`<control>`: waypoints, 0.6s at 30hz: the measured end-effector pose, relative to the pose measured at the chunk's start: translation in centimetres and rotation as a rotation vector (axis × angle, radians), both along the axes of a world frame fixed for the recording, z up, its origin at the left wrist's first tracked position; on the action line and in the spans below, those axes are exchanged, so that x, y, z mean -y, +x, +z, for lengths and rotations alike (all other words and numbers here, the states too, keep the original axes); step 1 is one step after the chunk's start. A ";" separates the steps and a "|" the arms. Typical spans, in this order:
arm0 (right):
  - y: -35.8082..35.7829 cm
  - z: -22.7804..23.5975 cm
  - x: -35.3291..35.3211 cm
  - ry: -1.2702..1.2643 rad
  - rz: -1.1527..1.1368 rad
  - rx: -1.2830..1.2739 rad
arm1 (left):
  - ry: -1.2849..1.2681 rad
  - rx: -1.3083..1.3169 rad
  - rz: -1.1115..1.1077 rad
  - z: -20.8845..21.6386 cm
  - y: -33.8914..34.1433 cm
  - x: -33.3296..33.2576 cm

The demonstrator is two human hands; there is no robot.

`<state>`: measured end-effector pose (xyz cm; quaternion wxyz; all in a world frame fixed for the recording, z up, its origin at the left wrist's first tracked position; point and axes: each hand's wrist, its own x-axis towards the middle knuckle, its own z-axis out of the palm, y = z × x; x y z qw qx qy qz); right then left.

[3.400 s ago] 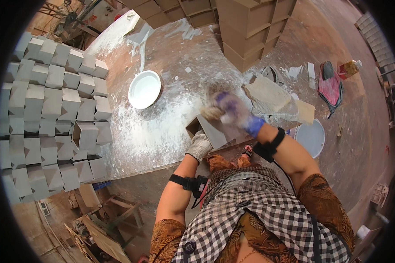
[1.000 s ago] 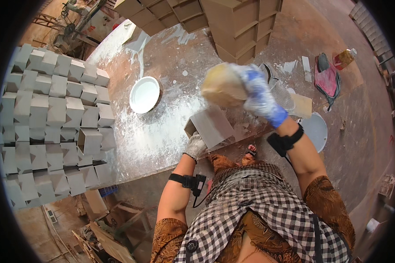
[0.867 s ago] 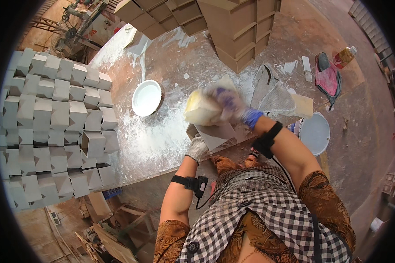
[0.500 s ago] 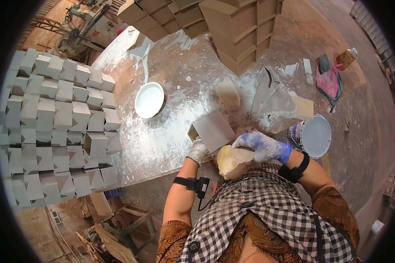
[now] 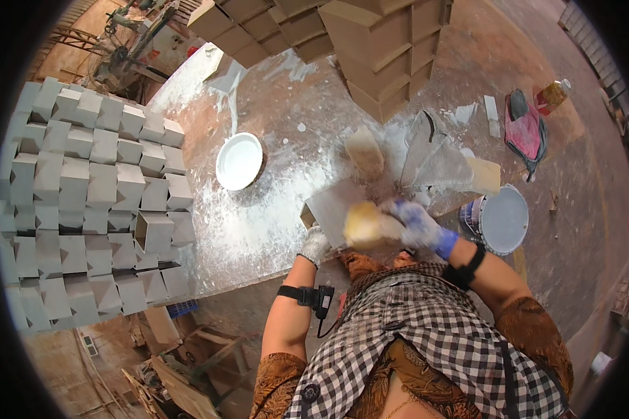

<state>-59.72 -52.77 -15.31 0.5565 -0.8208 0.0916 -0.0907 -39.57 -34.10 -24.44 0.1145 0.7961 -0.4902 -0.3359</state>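
My left hand (image 5: 315,244), in a pale glove, grips the near lower end of an open-ended grey box (image 5: 330,205) at the table's near edge. My right hand (image 5: 419,225), in a white and blue glove, is closed on a yellowish sponge (image 5: 362,226). The sponge, blurred by motion, overlaps the box's right side; whether it touches cannot be made out. Beyond the box a second pale sponge (image 5: 365,153) lies on the table. A grey cloth (image 5: 430,157) is spread to its right.
A white round dish (image 5: 238,161) sits left of centre on the powder-smeared table (image 5: 258,216). Stacked grey boxes (image 5: 77,181) line the left; brown stacked boxes (image 5: 384,49) stand at the far side. To the right are a bucket (image 5: 503,220) and a pink-and-grey cloth (image 5: 524,129).
My right hand has moved the sponge up and slightly left, from beside my apron to over the box's right side. My left hand still holds the box in nearly the same place.
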 end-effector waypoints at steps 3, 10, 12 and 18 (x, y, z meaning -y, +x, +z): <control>-0.9 2.8 1.3 0.051 0.117 0.000 | -0.012 0.009 0.002 0.4 -0.1 0.0; 10.6 3.3 2.2 -0.350 -0.225 0.122 | -0.149 -0.012 0.056 -0.8 0.5 0.9; 11.8 -0.1 1.0 -0.510 -0.125 0.291 | -0.268 0.050 0.115 -1.1 0.6 1.9; 2.8 7.6 -1.6 -0.381 0.256 0.128 | -0.017 0.005 -0.113 8.2 -2.0 1.3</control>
